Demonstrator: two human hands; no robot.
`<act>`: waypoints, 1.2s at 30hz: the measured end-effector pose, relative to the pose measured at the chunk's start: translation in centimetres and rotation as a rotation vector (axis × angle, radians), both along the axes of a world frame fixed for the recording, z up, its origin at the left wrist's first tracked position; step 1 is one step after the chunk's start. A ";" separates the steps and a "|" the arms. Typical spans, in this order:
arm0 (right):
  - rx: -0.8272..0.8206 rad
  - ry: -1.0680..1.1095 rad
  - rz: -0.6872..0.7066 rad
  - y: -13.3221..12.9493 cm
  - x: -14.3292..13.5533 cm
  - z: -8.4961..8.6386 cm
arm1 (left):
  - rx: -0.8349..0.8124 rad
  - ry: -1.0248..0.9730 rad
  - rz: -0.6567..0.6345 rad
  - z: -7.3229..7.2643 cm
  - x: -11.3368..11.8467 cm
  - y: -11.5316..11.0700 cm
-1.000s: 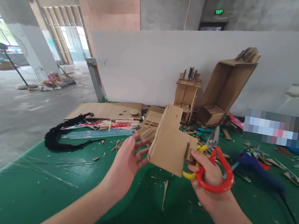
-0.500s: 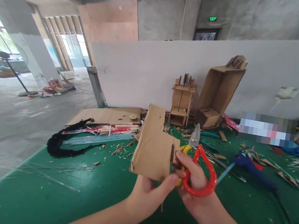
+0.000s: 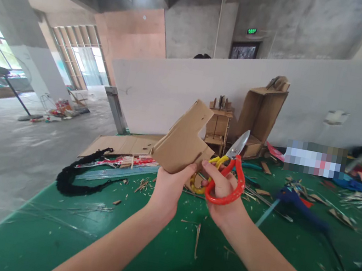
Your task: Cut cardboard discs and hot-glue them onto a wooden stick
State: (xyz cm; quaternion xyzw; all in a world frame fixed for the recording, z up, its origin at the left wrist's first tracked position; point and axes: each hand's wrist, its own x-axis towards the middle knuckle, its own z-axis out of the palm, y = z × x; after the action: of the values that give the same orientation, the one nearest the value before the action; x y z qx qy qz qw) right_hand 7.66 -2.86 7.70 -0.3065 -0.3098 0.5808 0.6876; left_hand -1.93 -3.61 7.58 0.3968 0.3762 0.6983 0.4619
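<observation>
An L-shaped piece of brown cardboard (image 3: 181, 142) is raised over the green table, tilted to the right. My left hand (image 3: 172, 183) grips its lower edge, thumb on the near face and the other fingers hidden behind. My right hand (image 3: 222, 189) is closed around scissors (image 3: 239, 176) with one red and one yellow handle. Their blades look closed and point up and away, apart from the cardboard. The fingertips of my right hand are at the cardboard's lower right corner; whether they pinch it I cannot tell.
Behind stand a small cardboard structure (image 3: 218, 123) and a taller open cardboard box (image 3: 263, 117), near a white partition (image 3: 168, 86). A blue glue gun (image 3: 301, 208) lies right. Black yarn (image 3: 77, 187), clear sticks (image 3: 115, 170) and a flat cardboard sheet (image 3: 120, 143) lie left. Scraps litter the table (image 3: 134, 244).
The cardboard has risen and turned clockwise, its top leaning right. Both hands have moved up and the right one leftward, with the scissors. A thin strip on the table now shows fully below them.
</observation>
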 end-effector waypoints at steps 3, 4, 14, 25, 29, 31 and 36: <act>0.027 -0.183 -0.022 0.2 1.3 -0.6 | -0.010 0.056 -0.012 -0.2 -1.1 -0.1; 0.046 -0.240 -0.021 0.3 1.8 -0.8 | -0.023 0.075 -0.043 -0.2 -1.3 -0.3; 0.078 -0.420 0.041 -0.9 1.7 -4.1 | -0.137 0.091 -0.187 -2.9 -2.1 -1.4; -0.006 -0.372 0.014 -1.6 0.6 -4.8 | -0.114 -0.023 -0.191 -4.9 -0.4 -1.7; 0.014 -0.595 0.027 -1.7 1.7 -5.5 | -0.187 -0.096 -0.088 -4.5 -1.9 -0.7; 0.085 -0.727 0.075 -1.6 3.1 -5.8 | -0.187 -0.146 -0.059 -4.1 -2.9 -0.1; 0.205 -0.960 0.179 -1.1 6.9 -5.8 | -0.154 -0.251 0.005 -3.1 -5.0 1.2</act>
State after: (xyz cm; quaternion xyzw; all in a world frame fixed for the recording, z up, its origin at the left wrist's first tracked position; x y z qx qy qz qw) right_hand 14.61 -4.01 1.89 -0.4424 -0.6720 0.3973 0.4415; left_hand -6.94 -2.41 4.52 0.2687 0.3689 0.7129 0.5325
